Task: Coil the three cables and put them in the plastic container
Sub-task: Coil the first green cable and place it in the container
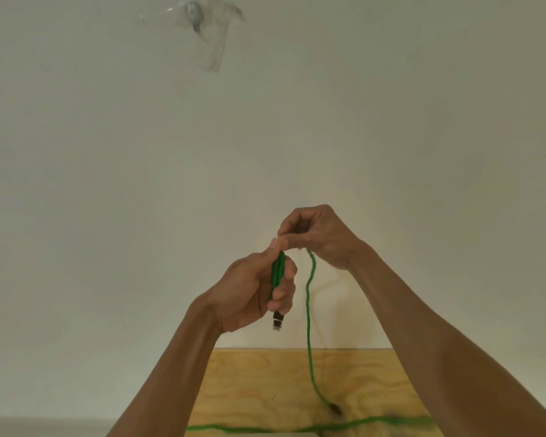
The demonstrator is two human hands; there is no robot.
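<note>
My left hand point(252, 288) grips a small bundle of folded green cable point(278, 269), raised in front of the wall; a black and silver plug point(277, 321) sticks out below its fingers. My right hand point(319, 234) is just above and to the right, pinching the same green cable. From it a loose strand point(309, 326) hangs down to the wooden table point(265, 383). More green cable point(344, 424) lies across the table near the bottom edge. The plastic container is not in view.
A plain white wall point(297, 121) fills most of the view. A piece of clear tape with a small round grey fitting point(193, 12) is stuck on it at the top. A dark knot point(336, 409) marks the tabletop.
</note>
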